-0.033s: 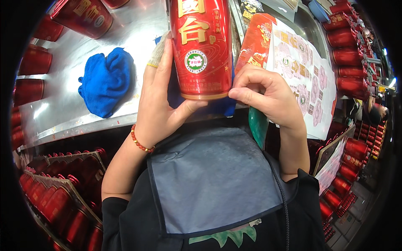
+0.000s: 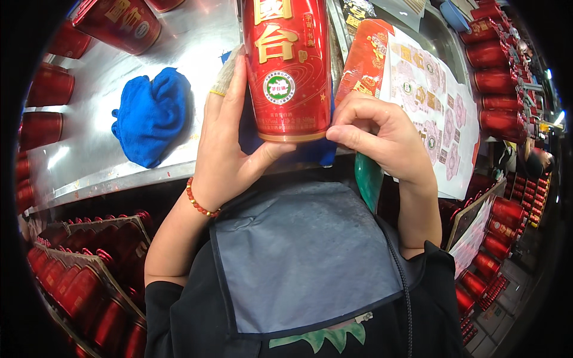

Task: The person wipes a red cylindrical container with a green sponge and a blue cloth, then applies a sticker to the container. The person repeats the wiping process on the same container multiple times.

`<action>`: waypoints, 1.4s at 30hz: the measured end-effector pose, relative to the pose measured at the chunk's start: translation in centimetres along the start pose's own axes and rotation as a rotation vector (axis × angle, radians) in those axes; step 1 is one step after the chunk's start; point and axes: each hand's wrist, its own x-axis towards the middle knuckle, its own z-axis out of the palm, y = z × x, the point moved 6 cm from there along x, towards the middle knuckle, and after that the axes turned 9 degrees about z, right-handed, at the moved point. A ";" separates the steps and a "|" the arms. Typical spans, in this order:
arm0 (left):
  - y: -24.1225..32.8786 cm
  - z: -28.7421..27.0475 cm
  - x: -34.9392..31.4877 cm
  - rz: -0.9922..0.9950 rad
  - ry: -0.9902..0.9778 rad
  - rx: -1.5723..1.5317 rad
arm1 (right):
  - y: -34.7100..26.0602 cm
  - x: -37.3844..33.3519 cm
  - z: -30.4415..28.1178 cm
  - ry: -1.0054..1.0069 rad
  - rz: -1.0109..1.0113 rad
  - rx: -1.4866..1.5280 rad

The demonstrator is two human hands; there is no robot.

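A glossy red bottle with raised gold characters and a round white-and-green label lies at the table's edge, its base toward me. My left hand holds it from the left, fingers along its side and thumb under the base; a pale finger cot covers one fingertip. My right hand is closed, its thumb and curled fingers at the base's right corner. A smooth green tool sticks out below that palm; its upper part is hidden in the grip. Blue cloth shows beneath the bottle.
On the metal table lies a crumpled blue cloth, left of the bottle. Printed decal sheets and a red-orange packet are at right. More red bottles stand at the upper left; racks of them flank me.
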 end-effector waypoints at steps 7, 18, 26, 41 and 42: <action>-0.2 0.2 -0.2 -0.015 -0.010 -0.027 | -1.6 -0.8 -0.2 0.045 -0.075 -0.121; 0.1 -0.2 -0.1 0.012 -0.061 -0.036 | -1.1 -0.3 -0.1 0.085 -0.069 -0.141; 0.7 0.2 0.1 -0.138 0.059 -0.151 | -0.7 0.0 -0.2 0.125 -0.058 -0.079; 4.6 -1.1 -3.5 0.347 0.110 0.212 | -0.4 0.5 -0.1 0.060 -0.061 -0.148; 5.0 -0.8 -3.2 0.398 0.143 0.212 | -0.4 0.5 -0.1 0.055 -0.059 -0.151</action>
